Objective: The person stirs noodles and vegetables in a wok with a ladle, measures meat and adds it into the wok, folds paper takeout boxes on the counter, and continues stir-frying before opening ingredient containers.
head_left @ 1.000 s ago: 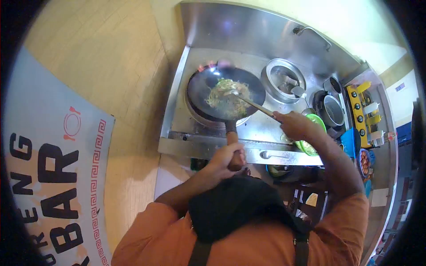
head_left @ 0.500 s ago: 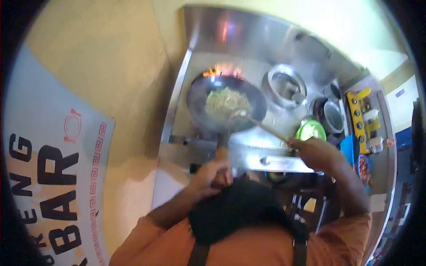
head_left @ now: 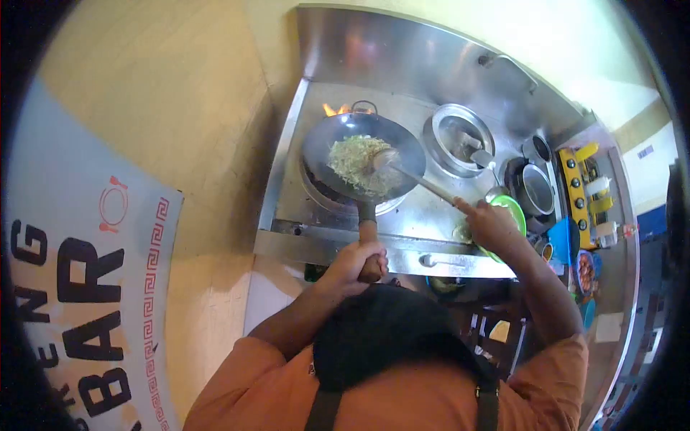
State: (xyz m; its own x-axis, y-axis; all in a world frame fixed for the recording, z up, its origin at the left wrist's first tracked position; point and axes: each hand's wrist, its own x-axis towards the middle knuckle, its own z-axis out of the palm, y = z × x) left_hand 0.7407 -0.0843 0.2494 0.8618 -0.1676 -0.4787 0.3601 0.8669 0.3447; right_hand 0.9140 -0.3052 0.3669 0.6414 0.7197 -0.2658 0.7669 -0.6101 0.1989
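A dark wok [head_left: 316,154] sits over a burner on the steel stove, holding a pile of pale, shredded food with green bits [head_left: 351,164]. My left hand [head_left: 355,266] is wrapped round the wok's wooden handle [head_left: 369,231]. In my right hand [head_left: 491,227] is the long handle of a ladle [head_left: 429,185], gripped near its end. The ladle's bowl rests against the right side of the food. Just beside my right hand, and partly covered by it, is a bright green bowl [head_left: 519,212].
Flames [head_left: 335,110] show behind the wok. A round metal pot [head_left: 434,149] with a utensil in it is to the right, and dark pans [head_left: 537,189] stand farther right. A yellow rack [head_left: 575,188] with bottles lines the right edge; a wall stands at left.
Both hands have moved forward, my right one also leftward. The ladle's bowl has gone from the wok's near side up into the food. The flames look smaller.
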